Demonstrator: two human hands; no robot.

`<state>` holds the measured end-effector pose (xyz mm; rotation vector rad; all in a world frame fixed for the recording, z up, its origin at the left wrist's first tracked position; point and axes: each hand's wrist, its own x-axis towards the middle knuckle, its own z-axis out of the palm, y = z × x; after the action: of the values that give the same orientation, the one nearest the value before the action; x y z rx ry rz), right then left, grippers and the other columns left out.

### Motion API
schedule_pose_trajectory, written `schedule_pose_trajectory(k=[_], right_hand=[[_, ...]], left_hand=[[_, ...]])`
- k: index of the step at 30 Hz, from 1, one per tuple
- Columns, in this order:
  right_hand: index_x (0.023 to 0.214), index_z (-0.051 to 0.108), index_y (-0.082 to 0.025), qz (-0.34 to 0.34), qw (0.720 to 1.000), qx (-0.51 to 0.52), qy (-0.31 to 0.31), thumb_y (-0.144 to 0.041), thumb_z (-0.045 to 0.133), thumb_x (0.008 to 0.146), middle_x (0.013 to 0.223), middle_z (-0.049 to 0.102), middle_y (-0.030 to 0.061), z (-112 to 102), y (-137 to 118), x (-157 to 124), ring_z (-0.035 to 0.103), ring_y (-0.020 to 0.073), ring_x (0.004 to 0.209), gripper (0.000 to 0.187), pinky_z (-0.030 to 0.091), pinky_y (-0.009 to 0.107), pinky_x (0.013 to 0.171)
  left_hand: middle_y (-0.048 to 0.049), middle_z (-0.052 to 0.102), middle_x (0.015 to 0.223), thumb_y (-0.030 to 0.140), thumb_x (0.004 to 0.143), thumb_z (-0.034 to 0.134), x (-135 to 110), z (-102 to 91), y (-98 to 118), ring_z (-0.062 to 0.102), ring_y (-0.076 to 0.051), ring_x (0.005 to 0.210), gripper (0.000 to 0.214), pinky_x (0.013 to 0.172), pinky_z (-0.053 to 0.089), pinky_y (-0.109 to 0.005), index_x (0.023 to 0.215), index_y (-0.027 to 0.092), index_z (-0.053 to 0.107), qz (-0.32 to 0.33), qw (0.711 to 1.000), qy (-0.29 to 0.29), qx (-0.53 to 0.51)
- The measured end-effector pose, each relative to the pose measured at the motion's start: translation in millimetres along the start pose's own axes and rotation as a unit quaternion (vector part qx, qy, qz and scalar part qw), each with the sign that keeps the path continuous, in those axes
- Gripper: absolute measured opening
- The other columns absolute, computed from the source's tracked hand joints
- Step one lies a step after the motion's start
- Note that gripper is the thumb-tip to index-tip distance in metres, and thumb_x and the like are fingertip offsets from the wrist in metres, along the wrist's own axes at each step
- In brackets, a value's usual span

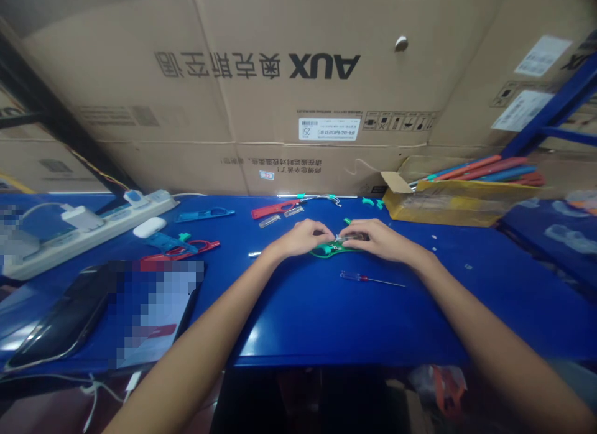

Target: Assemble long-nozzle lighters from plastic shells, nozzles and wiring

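Both my hands rest on the blue table (326,322), meeting over a green plastic handle piece (326,252). My left hand (305,236) has its fingers curled down onto the left end of the piece. My right hand (377,238) pinches a small clear part (351,237) against the green piece. A thin screwdriver with a clear red handle (368,278) lies just in front of my right wrist.
Red (275,209) and blue (205,215) handle pieces lie to the left and behind. A white power strip (88,226), a white case (149,227) and a dark tablet (69,316) sit at far left. A yellow box of coloured sticks (448,204) stands at right. Cardboard cartons wall the back.
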<state>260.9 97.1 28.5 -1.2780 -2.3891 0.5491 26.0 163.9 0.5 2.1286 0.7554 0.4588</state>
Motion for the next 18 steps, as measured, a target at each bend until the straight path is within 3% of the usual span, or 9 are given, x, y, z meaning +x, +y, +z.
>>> schedule_pose_trajectory(k=[18], right_hand=[[0.114, 0.077, -0.025, -0.011, 0.999, -0.048, 0.013, -0.046, 0.057, 0.097, 0.094, 0.071, 0.0080, 6.2, 2.3, 1.7, 0.063, 0.0220, 0.082, 0.034, 0.045, 0.034, 0.074]], left_hand=[[-0.0054, 0.075, 0.103, 0.033, 0.091, 0.060, 0.2, 2.8, 1.7, 0.067, -0.019, 0.093, 0.024, 0.087, 0.050, -0.029, 0.093, 0.018, 0.079, 0.004, 0.999, 0.017, 0.039]])
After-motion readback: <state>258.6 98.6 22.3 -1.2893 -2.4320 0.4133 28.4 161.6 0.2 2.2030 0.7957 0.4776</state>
